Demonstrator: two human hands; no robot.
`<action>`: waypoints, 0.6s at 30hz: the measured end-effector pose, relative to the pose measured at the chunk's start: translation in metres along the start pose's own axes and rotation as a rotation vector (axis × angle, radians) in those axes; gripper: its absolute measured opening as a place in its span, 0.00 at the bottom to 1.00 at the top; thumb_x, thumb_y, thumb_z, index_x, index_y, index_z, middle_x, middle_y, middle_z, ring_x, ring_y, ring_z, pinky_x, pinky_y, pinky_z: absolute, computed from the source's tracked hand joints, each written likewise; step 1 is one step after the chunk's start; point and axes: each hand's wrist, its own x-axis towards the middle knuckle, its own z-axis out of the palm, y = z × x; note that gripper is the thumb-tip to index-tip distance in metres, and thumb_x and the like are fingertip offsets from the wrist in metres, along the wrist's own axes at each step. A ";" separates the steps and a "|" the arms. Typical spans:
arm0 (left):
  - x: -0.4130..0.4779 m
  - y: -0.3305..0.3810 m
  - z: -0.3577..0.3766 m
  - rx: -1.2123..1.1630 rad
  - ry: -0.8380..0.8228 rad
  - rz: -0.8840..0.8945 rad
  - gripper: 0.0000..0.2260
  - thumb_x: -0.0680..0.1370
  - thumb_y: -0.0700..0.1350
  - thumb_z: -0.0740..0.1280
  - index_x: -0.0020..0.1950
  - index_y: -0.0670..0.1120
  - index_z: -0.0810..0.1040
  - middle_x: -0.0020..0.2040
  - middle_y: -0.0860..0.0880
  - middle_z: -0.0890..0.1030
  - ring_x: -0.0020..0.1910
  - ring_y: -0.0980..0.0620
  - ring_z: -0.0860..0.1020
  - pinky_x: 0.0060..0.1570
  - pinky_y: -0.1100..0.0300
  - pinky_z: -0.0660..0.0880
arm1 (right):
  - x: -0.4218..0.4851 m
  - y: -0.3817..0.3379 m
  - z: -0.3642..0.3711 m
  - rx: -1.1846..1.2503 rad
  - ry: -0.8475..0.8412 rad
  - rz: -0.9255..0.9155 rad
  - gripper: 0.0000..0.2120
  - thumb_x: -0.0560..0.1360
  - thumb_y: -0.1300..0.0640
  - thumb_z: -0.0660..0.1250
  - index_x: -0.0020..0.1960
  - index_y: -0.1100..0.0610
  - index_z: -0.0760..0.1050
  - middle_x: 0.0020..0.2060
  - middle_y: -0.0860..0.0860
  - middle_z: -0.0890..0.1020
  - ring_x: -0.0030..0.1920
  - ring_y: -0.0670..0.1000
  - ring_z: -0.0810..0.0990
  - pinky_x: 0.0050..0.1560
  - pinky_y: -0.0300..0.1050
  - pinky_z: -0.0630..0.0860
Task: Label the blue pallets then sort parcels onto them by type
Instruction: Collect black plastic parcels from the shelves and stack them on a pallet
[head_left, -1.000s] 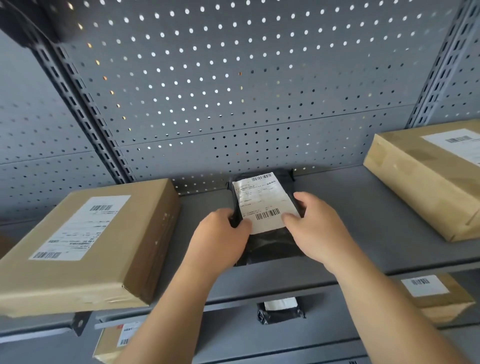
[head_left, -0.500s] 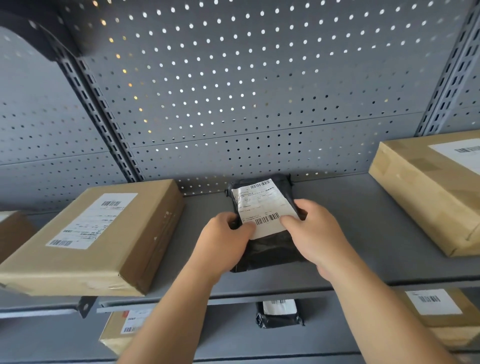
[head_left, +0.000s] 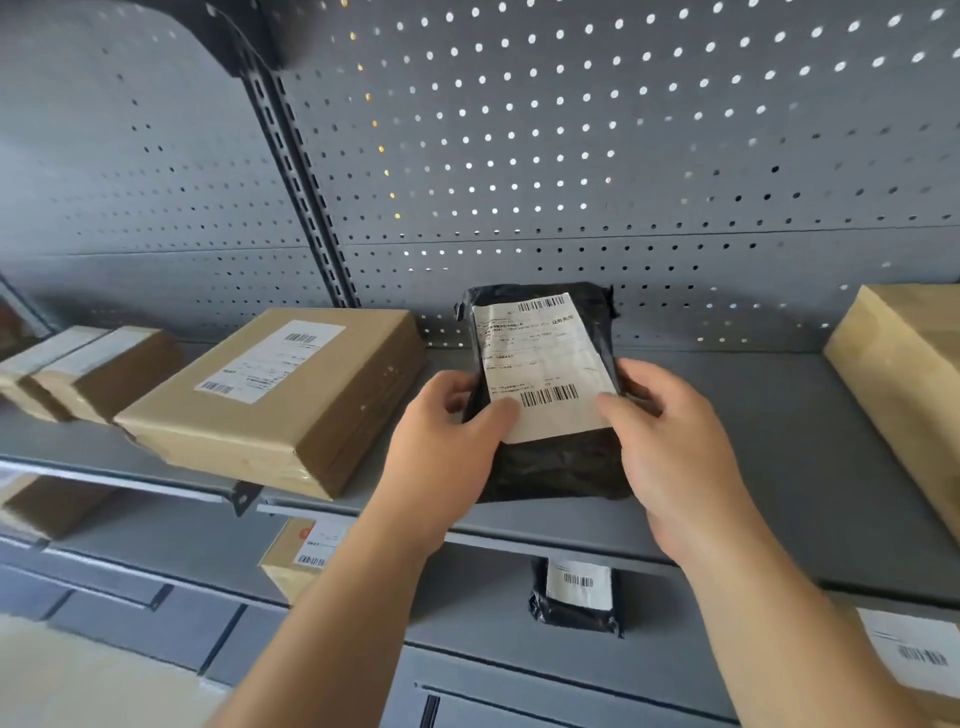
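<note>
A black plastic parcel bag (head_left: 550, 462) with a white barcode label is held in both hands, tilted up above the front of the grey shelf (head_left: 779, 441). My left hand (head_left: 447, 441) grips its left edge, thumb on the label. My right hand (head_left: 670, 447) grips its right edge, thumb on the label's lower right corner. No blue pallets are in view.
A flat cardboard box (head_left: 275, 395) lies left of the bag, with smaller boxes (head_left: 88, 374) further left. Another cardboard box (head_left: 904, 384) sits at the right. On the shelf below are a second black bag (head_left: 576, 597) and more boxes (head_left: 301, 556). A perforated back panel (head_left: 571, 156) stands behind.
Both hands have lifted the black bag off the shelf and drawn it toward me. The view has shifted right, so more boxes show at the left.
</note>
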 end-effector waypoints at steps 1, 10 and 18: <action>-0.004 0.000 -0.007 -0.010 0.020 0.012 0.12 0.72 0.56 0.72 0.55 0.60 0.80 0.48 0.62 0.86 0.46 0.60 0.86 0.47 0.55 0.85 | -0.002 -0.002 0.005 0.016 -0.027 -0.010 0.15 0.72 0.53 0.65 0.56 0.40 0.82 0.49 0.38 0.86 0.49 0.42 0.85 0.51 0.51 0.82; -0.035 0.004 -0.097 -0.094 0.216 0.104 0.07 0.77 0.50 0.73 0.54 0.58 0.81 0.48 0.68 0.84 0.45 0.61 0.86 0.43 0.59 0.85 | -0.024 -0.040 0.081 0.105 -0.232 -0.144 0.15 0.73 0.49 0.66 0.58 0.37 0.80 0.52 0.40 0.86 0.53 0.44 0.86 0.53 0.50 0.82; -0.074 -0.017 -0.225 -0.129 0.425 0.080 0.08 0.76 0.53 0.74 0.54 0.60 0.81 0.49 0.67 0.84 0.47 0.58 0.86 0.43 0.59 0.84 | -0.074 -0.071 0.203 0.170 -0.415 -0.231 0.20 0.69 0.44 0.67 0.60 0.39 0.80 0.53 0.41 0.87 0.54 0.45 0.86 0.52 0.51 0.84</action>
